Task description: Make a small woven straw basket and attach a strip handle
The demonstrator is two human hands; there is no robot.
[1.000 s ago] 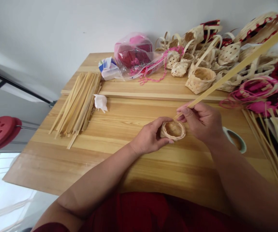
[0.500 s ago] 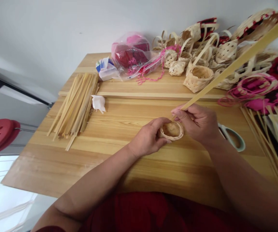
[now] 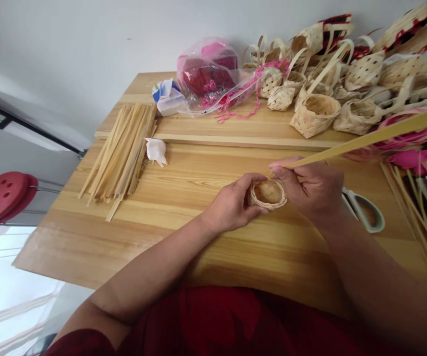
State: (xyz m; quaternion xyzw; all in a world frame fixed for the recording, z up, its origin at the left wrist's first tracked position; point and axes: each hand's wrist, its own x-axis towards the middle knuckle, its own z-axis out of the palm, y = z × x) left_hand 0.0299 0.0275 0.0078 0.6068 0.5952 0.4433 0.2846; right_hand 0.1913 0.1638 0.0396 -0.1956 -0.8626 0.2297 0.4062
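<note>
A small round woven basket [image 3: 268, 203] with a braided rim sits in my left hand [image 3: 231, 203], its fingers and thumb closed round the left side. The basket's mouth faces up toward me, and its inside shows. My right hand [image 3: 311, 190] pinches a long flat yellowish strip [image 3: 369, 140] close to the basket's far right rim. From the fingers the strip runs up and right, out of view. Its near end is at the rim; my fingers partly hide how it meets the weave. Scissors [image 3: 365, 212] with a pale handle lie beside my right wrist, partly covered by it.
A bundle of flat strips [image 3: 122, 158] and a crumpled white paper [image 3: 156, 151] lie on the wooden table [image 3: 154, 252] at left. Along the wall stand a plastic bag [image 3: 209, 74] of pink and red yarn and several woven baskets [image 3: 315, 114]. Loose strips [image 3: 413, 222] lie at right.
The far end of the strip has swung lower, toward the right. My right hand stays pinched near the rim. The whole view has shifted slightly.
</note>
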